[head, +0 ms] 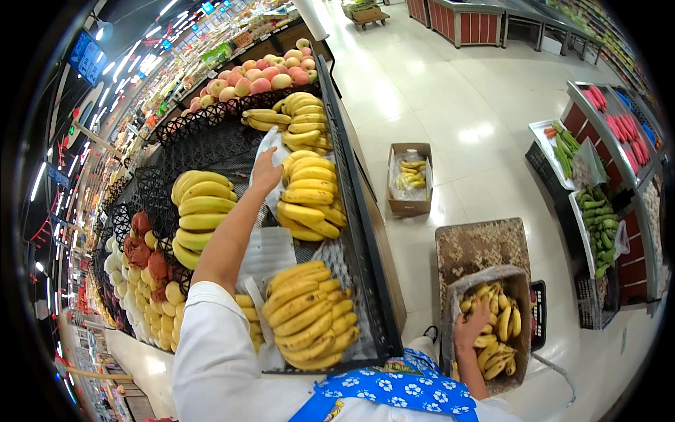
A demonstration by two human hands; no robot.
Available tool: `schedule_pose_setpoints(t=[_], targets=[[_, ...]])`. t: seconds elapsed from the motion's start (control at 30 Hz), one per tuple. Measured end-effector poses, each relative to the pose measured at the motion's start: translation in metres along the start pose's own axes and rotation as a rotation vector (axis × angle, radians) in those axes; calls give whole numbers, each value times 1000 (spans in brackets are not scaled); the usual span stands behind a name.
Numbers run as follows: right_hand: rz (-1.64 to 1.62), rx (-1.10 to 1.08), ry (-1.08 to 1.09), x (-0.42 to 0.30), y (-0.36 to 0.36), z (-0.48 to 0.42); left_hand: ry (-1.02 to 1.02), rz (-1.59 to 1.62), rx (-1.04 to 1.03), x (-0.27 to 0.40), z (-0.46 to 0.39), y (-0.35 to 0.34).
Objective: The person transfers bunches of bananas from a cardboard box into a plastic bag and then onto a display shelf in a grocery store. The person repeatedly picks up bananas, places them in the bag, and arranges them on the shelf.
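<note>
My left hand (pixel 267 170) reaches over the black display rack, its fingers at a sheet of white foam (pixel 271 140) beside a bunch of yellow bananas (pixel 311 184). Whether it grips the foam is hard to tell. My right hand (pixel 473 324) rests on bananas (pixel 495 311) inside a plastic-lined cardboard box (pixel 519 364); its fingertips are partly lost among the fruit, so a grip cannot be made out. Left of my left arm lies a greener bunch of bananas (pixel 203 211). A large spotted bunch (pixel 311 316) sits at the rack's near end, close to another foam sheet (pixel 266 250).
Peaches or apples (pixel 261 76) fill the rack's far end, behind a black lattice divider (pixel 200 118). On the floor stands a cardboard box (pixel 410 207) with bagged bananas. A cart with a patterned board (pixel 480 242) is under my box. Vegetable stands (pixel 575 111) line the right.
</note>
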State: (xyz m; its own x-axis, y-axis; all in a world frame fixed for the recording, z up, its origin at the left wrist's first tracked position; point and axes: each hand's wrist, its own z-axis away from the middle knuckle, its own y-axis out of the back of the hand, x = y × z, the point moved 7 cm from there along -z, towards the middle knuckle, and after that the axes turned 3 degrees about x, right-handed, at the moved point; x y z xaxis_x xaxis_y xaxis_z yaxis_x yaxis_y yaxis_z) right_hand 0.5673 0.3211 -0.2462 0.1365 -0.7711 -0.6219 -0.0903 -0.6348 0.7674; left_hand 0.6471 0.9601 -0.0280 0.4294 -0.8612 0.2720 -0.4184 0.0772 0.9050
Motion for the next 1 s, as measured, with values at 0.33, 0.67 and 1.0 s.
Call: schedule_pose_setpoints(t=[0.33,0.67,1.0], targets=[[-489,-448,197,-214,-83,-18,-14,-406,191,-91,-146,-2],[-427,-641,123,-193,-115,6,118,-351,367,-147,-188,-33],[-378,-581,134,-185,-104,14,-219,-342,660,-81,-163,76]])
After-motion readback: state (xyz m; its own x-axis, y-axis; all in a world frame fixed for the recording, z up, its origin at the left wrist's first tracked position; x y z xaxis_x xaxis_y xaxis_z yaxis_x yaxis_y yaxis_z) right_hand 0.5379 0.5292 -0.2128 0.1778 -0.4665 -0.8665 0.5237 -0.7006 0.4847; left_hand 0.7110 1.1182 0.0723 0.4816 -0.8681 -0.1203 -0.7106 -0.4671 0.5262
